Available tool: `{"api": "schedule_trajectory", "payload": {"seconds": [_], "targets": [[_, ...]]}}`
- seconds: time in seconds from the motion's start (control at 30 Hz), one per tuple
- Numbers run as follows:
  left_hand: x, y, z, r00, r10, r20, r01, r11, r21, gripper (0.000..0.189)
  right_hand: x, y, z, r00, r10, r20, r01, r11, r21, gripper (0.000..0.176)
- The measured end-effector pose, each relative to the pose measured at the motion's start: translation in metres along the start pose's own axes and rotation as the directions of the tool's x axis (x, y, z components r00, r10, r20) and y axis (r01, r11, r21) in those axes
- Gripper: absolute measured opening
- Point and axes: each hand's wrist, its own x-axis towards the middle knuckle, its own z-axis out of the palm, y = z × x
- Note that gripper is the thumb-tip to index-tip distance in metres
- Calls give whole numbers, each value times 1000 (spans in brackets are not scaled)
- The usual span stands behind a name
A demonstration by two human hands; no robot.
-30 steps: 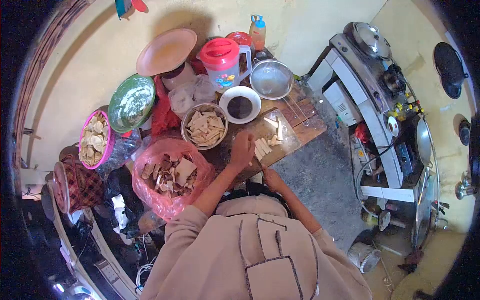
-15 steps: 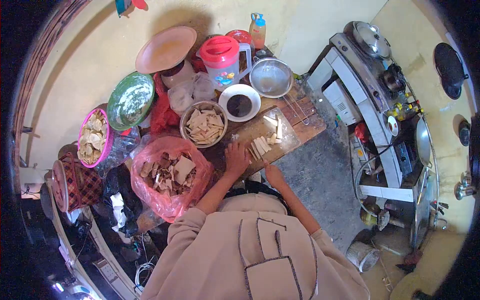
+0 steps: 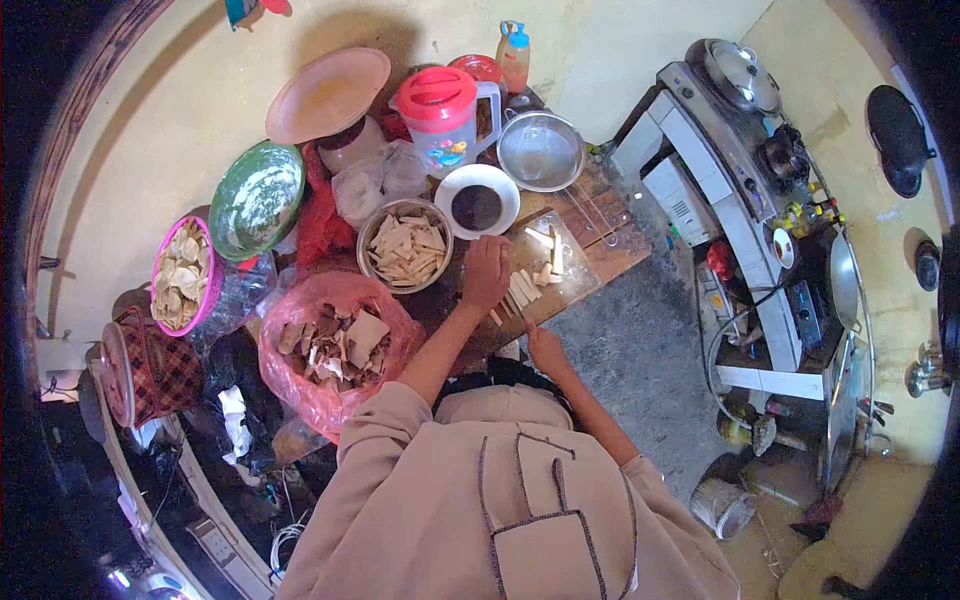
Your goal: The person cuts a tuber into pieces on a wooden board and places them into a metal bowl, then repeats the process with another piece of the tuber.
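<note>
My left hand (image 3: 487, 272) is over the left part of the cutting board (image 3: 580, 268), just below the white bowl of dark liquid (image 3: 478, 208). Its fingers are bent together, and I cannot make out what is in them. At the board's near edge, my right hand (image 3: 546, 348) is closed around a knife, its blade barely showing. Pale cut strips (image 3: 522, 288) lie side by side between the hands. More pale pieces (image 3: 543, 238) rest farther up the board. Left of my left hand, a metal bowl (image 3: 447, 262) holds many similar strips.
A red plastic bag (image 3: 395, 355) of brown and pale scraps sits to the left. Behind stand a red-lidded pitcher (image 3: 440, 95), a sieve (image 3: 540, 150) and a green basin (image 3: 225, 205). A pink basket (image 3: 208, 285) holds pale slices. On the right is a stove (image 3: 715, 140).
My left hand has moved up and away from me, from the board's near left edge toward the white bowl, its fingers drawing together. My right hand has barely moved.
</note>
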Motion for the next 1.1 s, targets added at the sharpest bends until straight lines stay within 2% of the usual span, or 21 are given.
{"api": "schedule_trajectory", "payload": {"seconds": [0.13,0.23,0.27,0.33,0.4,0.43,0.5,0.53,0.6,0.63,0.73,0.8,0.9,1.0,1.1], "targets": [[4,4,12,999,19,41,-20,1000,13,19,-4,-13,-7,998,63,26,-64,998,15,65],[7,23,30,955,101,280,-117,992,40,21,-3,-5,-3,1000,13,17,-13,999,-33,63],[5,32,37,935,147,323,-148,989,-21,21,-1,4,4,999,-32,4,33,997,-70,62],[-2,47,48,885,244,397,-202,969,-144,22,0,8,7,1000,-15,23,17,997,-80,59],[-4,48,47,897,202,394,-136,972,-190,23,2,4,5,990,111,90,-108,994,-30,56],[-5,48,45,901,176,397,-97,972,-212,24,-1,1,3,997,58,52,-54,996,-73,55],[-9,40,51,904,269,332,-213,957,-197,28,-8,-6,1,999,-52,-13,49,986,-157,54],[-12,35,56,899,318,300,-272,944,-187,30,-6,-9,-1,1000,9,26,-5,991,-134,53],[-11,25,69,905,207,372,-118,961,-248,32,-1,-11,-5,986,130,101,-121,988,-94,51],[-10,21,76,899,155,410,-41,961,-275,34,1,-3,-1,988,111,110,-96,986,-134,51],[-12,14,79,907,174,385,-17,926,-377,34,4,1,-1,988,93,121,-68,979,-194,51],[-10,12,74,908,197,369,-57,932,-357,35,3,-9,-6,986,129,108,-112,981,-156,50],[-10,20,67,910,198,364,-68,937,-341,36,0,-12,-8,998,37,56,-34,998,-62,51],[-12,25,66,900,204,384,-82,947,-312,35,1,-5,-1,987,124,103,-115,989,-90,52],[-13,24,70,894,250,371,-147,948,-284,32,-3,-13,-1,993,112,22,-111,993,-35,53]]}}
